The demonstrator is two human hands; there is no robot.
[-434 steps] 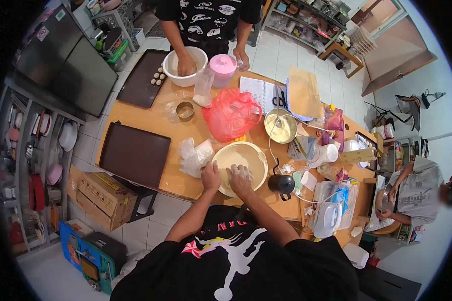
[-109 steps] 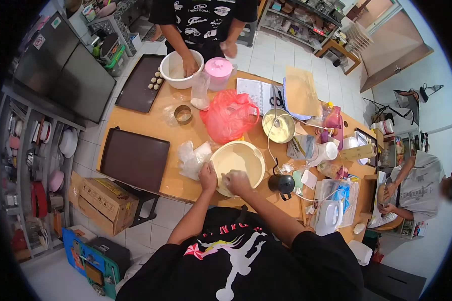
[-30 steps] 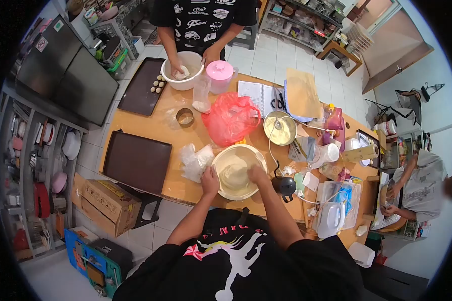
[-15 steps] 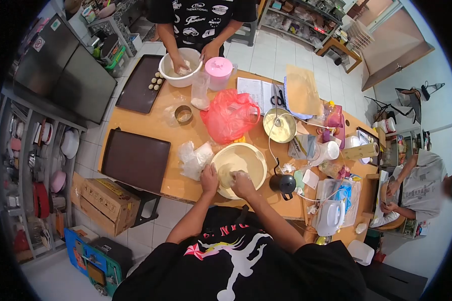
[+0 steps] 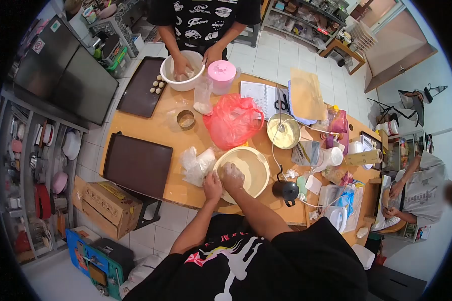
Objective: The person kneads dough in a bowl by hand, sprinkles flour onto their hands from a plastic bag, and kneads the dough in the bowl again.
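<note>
A cream-coloured bowl (image 5: 258, 173) stands near the front edge of the wooden table. My left hand (image 5: 213, 185) grips its near left rim. Inside the bowl, my right hand (image 5: 232, 176), whitened with flour, presses down with curled fingers on pale dough at the left side. The hand covers most of that dough. Just left of the bowl is a crumpled clear plastic bag (image 5: 198, 165) with something white in it. A red plastic bag (image 5: 233, 120) lies behind the bowl. To the right stands a black gooseneck kettle (image 5: 286, 190).
Across the table, another person's hand (image 5: 183, 67) works in a white bowl (image 5: 198, 75). Dark baking trays (image 5: 138, 164) lie at left, one with several small dough balls (image 5: 158, 84). A metal bowl (image 5: 291, 135), a notebook (image 5: 256, 93) and a pink-lidded jug (image 5: 221, 72) stand beyond. Another person sits at right.
My right hand has moved left and forward within the bowl, now covering the dough. My left hand stays at the rim. The view has shifted slightly.
</note>
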